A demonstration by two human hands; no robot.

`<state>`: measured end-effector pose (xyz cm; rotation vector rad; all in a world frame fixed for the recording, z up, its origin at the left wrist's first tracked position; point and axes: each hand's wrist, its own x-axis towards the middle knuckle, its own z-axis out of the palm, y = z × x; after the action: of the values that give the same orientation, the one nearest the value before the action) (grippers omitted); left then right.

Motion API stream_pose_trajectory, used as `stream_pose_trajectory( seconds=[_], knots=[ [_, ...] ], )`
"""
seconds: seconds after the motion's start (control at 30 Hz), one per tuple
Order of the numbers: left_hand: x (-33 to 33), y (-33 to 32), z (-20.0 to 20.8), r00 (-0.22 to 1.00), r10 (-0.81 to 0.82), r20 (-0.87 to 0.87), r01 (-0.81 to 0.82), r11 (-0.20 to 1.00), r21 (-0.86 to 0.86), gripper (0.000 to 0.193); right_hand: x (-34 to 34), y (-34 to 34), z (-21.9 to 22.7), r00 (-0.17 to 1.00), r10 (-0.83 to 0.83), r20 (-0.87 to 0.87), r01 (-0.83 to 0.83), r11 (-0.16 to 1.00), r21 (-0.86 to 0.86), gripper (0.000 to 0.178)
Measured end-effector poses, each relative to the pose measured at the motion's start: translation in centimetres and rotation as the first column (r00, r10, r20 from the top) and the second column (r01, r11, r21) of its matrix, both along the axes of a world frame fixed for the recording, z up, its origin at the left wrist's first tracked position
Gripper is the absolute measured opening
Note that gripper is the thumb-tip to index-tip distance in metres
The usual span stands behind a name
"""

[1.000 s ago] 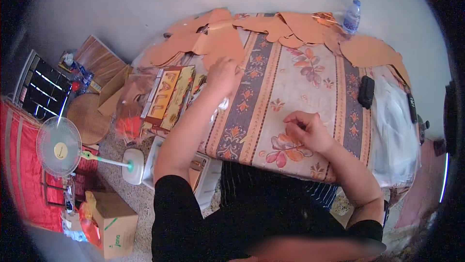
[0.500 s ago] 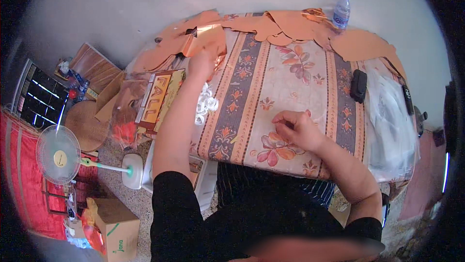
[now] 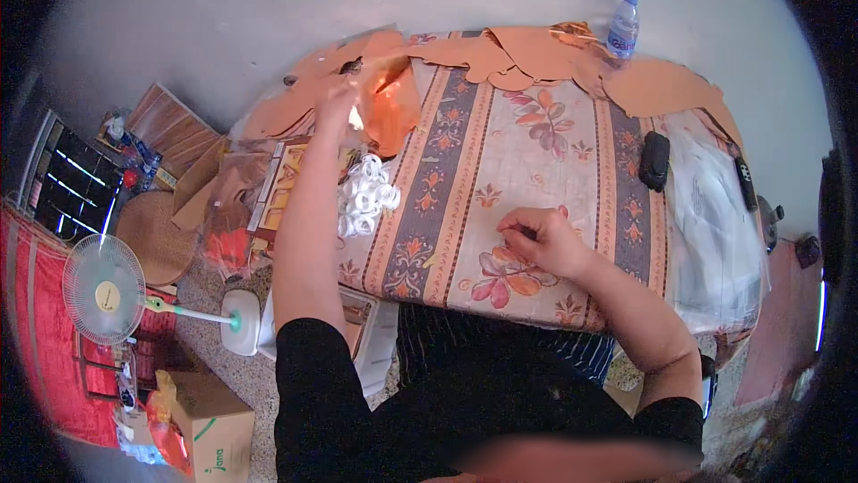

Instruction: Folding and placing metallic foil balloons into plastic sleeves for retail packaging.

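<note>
My left hand (image 3: 335,100) reaches to the far left of the table, over flat orange cut-out shapes (image 3: 295,108). Beside its fingers lies a shiny orange foil sheet (image 3: 391,112); whether the hand grips anything there is hidden. Below that hand sits a heap of white ribbon-like rings (image 3: 368,199). My right hand (image 3: 545,237) hovers or rests low over the middle of the flowered tablecloth (image 3: 545,170). Its fingers are curled in toward the thumb, and anything between them is too small to make out.
More orange cut-outs (image 3: 536,54) line the back edge beside a water bottle (image 3: 623,27). A black case (image 3: 655,161) and clear plastic sheets (image 3: 715,233) lie right. A yellow printed board (image 3: 281,193) is at left. A fan (image 3: 105,289) and carton (image 3: 214,429) stand on the floor.
My left hand has moved left, away from the foil sheet, which now shows more fully and lies flatter. More of the white rings is uncovered. My right hand keeps its curled pose.
</note>
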<state>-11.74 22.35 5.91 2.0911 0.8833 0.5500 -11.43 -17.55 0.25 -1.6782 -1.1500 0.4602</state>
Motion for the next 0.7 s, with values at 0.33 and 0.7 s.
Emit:
stream_pose_trajectory(
  seconds=[0.33, 0.7],
  knots=[
    [0.6, 2.4, 5.7, 0.657, 0.119, 0.745, -0.230, 0.972, 0.048, 0.021, -0.2, 0.2, 0.1, 0.999, 0.027, -0.027, -0.025, 0.998, 0.052, 0.009],
    [-0.6, -9.3, 13.0, 0.717, -0.499, 0.487, -0.041, 0.667, 0.744, 0.017, 0.0, 0.3, 0.4, 0.999, 0.049, -0.024, -0.048, 0.998, 0.032, 0.012]
  ],
)
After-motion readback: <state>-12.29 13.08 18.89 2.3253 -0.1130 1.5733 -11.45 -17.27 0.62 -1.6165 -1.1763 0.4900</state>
